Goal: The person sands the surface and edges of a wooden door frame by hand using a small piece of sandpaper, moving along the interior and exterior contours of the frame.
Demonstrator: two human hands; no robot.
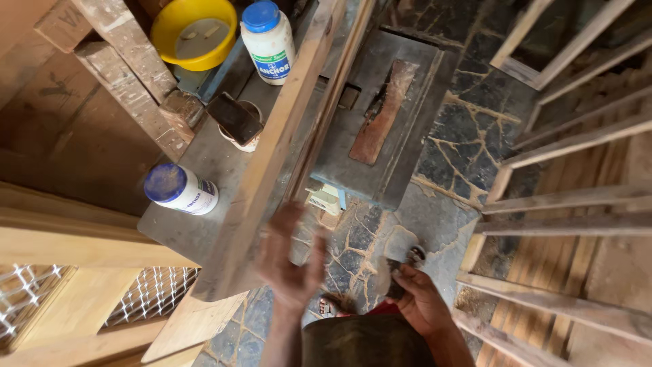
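We are seeing soft, even daylight — no hard shadows, no glare. The left hand [291, 261] is smearing with motion blur, and the frame edges are bending outward — wide-lens distortion.

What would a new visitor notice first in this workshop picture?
Probably the long wooden plank lying slantwise across the grey table, with the blurred left hand open beside its near end. Two white jars with blue lids and a yellow bowl stand out at upper left.
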